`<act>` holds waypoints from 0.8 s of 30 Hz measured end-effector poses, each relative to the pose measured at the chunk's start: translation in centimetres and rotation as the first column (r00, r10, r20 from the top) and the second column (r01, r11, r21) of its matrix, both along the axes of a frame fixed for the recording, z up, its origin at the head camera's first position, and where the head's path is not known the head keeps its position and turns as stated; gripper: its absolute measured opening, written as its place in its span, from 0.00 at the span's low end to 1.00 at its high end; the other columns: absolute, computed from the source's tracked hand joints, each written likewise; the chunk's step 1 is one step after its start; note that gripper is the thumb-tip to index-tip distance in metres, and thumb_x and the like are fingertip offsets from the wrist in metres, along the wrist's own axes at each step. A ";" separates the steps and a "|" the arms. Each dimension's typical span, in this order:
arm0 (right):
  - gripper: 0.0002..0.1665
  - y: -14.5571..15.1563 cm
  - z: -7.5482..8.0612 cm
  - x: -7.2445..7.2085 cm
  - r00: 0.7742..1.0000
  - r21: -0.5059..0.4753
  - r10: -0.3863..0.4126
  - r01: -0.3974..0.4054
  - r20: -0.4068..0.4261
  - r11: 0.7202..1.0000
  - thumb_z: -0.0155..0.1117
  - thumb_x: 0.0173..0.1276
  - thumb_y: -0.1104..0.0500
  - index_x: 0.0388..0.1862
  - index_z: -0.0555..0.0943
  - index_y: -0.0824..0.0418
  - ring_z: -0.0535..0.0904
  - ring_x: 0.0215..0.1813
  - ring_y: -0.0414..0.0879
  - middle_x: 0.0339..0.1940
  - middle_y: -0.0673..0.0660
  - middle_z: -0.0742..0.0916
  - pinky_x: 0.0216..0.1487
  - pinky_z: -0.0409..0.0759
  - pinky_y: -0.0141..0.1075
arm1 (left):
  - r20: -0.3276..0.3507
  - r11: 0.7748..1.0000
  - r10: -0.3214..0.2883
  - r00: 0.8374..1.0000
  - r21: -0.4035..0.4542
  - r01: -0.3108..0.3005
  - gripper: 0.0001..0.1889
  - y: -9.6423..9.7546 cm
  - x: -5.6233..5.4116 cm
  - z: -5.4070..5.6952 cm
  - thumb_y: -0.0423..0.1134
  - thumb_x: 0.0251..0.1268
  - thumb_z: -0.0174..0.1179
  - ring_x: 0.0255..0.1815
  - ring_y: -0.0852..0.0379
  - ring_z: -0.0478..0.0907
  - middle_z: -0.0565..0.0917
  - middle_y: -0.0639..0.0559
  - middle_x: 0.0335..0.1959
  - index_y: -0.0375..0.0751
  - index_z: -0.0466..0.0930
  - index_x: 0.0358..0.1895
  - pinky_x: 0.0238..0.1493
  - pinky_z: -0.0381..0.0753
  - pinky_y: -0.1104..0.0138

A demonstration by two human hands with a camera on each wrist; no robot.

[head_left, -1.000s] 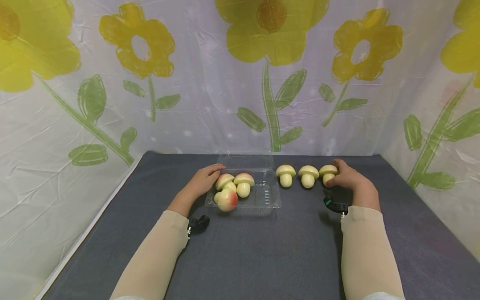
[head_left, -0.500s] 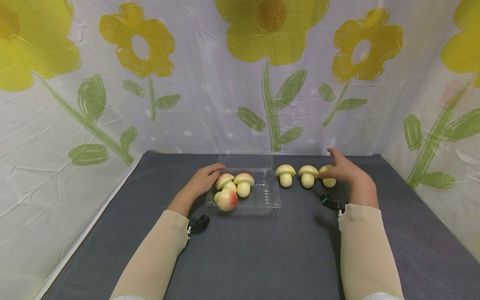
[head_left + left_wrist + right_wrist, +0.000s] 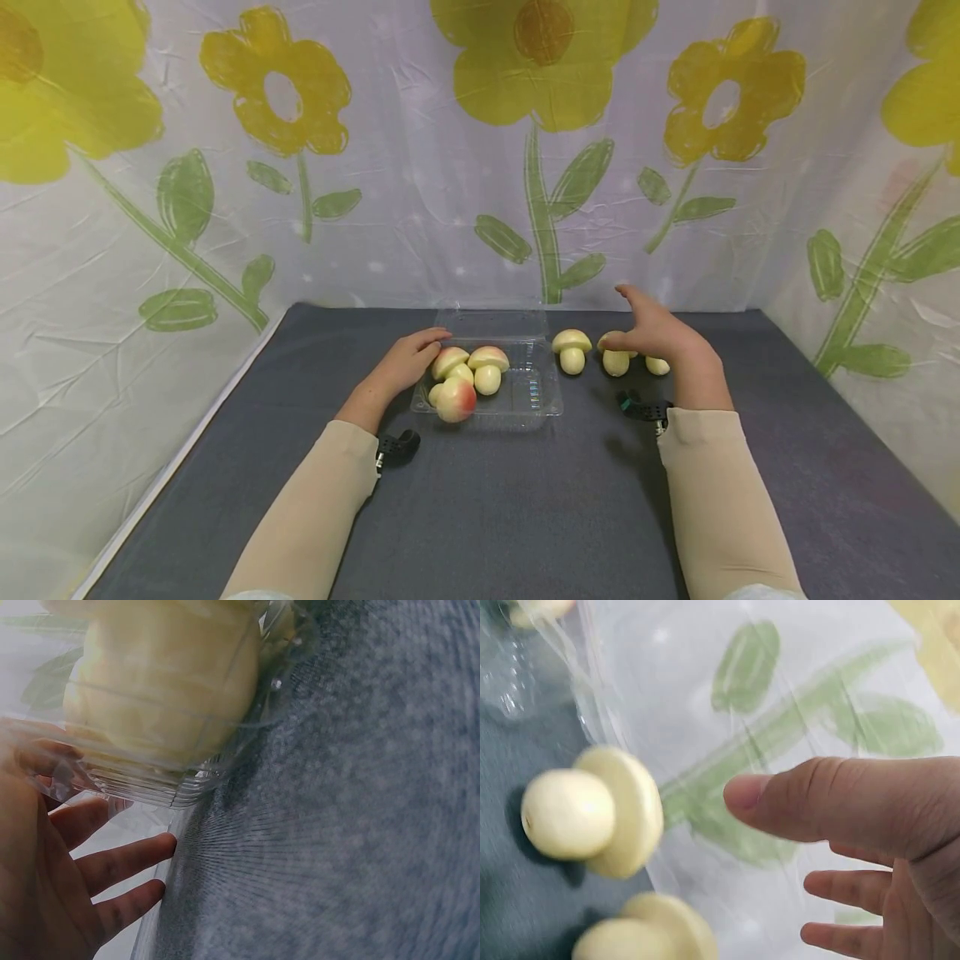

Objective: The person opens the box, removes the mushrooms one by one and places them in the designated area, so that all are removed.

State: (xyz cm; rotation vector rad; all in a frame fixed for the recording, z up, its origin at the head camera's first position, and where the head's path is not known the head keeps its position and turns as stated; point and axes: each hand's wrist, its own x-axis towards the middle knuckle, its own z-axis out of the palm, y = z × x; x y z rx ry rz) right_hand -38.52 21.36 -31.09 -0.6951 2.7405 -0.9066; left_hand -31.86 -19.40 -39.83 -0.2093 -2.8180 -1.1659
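A clear plastic clamshell box (image 3: 536, 375) lies with its lid raised at the back. Inside are three cream toy mushrooms with reddish caps, one of them a mushroom (image 3: 455, 402) tipped toward the front. My left hand (image 3: 405, 360) touches the box's left side, fingers extended along the plastic in the left wrist view. To the right of the box, three more mushrooms stand in a row: a left mushroom (image 3: 572, 352), a middle mushroom (image 3: 617, 363) and a right mushroom (image 3: 657, 366). Over the latter two hovers my right hand (image 3: 667, 340), thumb and fingers spread, holding nothing; it partly hides both.
A dark grey cloth (image 3: 480, 500) covers the table. Behind it hangs a white curtain (image 3: 405, 208) printed with yellow flowers, reaching down to the table's back edge. A black wrist device (image 3: 399, 448) is worn at the left wrist.
My right hand has come off the rightmost mushroom, lifted with fingers spreading, and moved left over the middle one. The left hand, box and mushrooms have stayed put.
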 end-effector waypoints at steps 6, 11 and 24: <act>0.61 -2.8 0.3 0.6 0.995 0.042 0.070 -0.067 -0.076 0.997 0.74 0.67 0.51 0.85 0.46 0.64 0.48 0.82 0.66 0.83 0.68 0.54 0.74 0.59 0.65 | 0.007 1.000 -0.004 1.000 0.006 0.003 0.23 0.0 0.0 0.0 0.42 0.85 0.42 0.79 0.41 0.58 0.66 0.45 0.78 0.43 0.72 0.75 0.75 0.62 0.42; 0.60 -4.8 0.2 1.5 0.985 0.057 0.138 -0.132 -0.109 0.990 0.74 0.67 0.51 0.85 0.48 0.63 0.49 0.82 0.66 0.83 0.68 0.55 0.74 0.60 0.64 | 0.004 1.000 -0.003 1.000 -0.003 0.003 0.24 0.1 -0.1 -0.1 0.42 0.85 0.41 0.79 0.41 0.58 0.66 0.45 0.78 0.43 0.71 0.76 0.75 0.62 0.42; 0.59 -9.6 -0.9 3.5 0.949 0.186 0.261 -0.229 -0.174 0.955 0.77 0.65 0.45 0.85 0.54 0.58 0.55 0.81 0.64 0.83 0.65 0.58 0.73 0.64 0.62 | -0.003 1.000 -0.006 1.000 -0.014 0.006 0.23 0.1 0.0 0.0 0.41 0.85 0.41 0.79 0.41 0.58 0.66 0.45 0.78 0.42 0.72 0.75 0.75 0.62 0.43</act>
